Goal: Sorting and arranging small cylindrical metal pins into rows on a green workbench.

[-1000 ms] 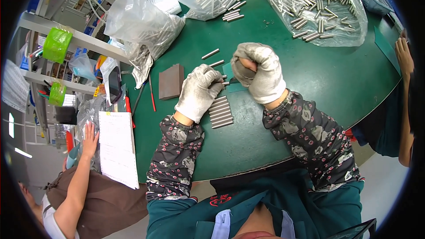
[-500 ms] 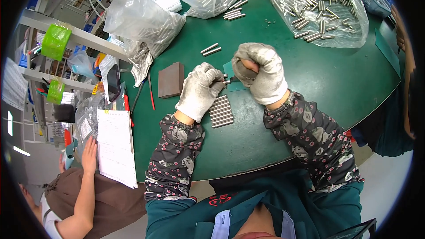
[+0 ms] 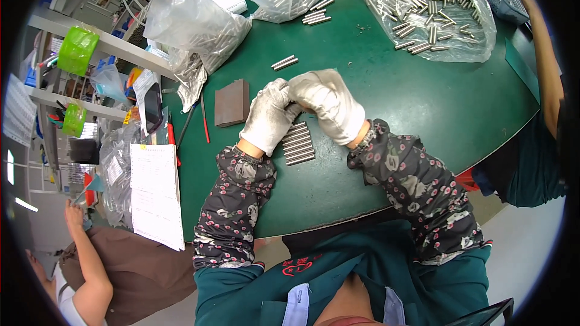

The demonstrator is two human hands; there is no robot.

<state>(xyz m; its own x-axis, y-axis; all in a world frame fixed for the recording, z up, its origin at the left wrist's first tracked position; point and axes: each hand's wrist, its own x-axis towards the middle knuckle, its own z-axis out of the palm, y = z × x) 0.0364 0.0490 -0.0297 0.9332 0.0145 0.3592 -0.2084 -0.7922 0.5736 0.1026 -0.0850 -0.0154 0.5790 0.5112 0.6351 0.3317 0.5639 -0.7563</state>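
- Tabletop (image 3: 417, 115), green and curved along its near edge, lies under the work.
- A co-worker in a brown garment (image 3: 151, 265) is at the left, beyond the table's edge.
- A clear plastic bag (image 3: 483, 48) lies spread at the upper right, with many short metal pins on it.
- A second clear bag (image 3: 175, 18) stands at the upper left, with pins showing through its lower part.
- A stack of paper sheets (image 3: 155, 199) lies along the left edge of the table.
- The right hand (image 3: 331, 105), in a whitish glove, is curled in tightly, its fingers against the left hand's; I cannot tell what it holds.
- The left hand (image 3: 267, 118), gloved alike, has its fingers drawn narrow; their tips are partly covered by the right, so its grip cannot be told either.
- A brown block (image 3: 231, 104) sits just left of the left hand.
- A row of metal pins (image 3: 298, 144), laid side by side, lies on the table just below the joined hands, right of the left wrist.
- A pair of pins (image 3: 284, 63) lies close together, just above the left hand.
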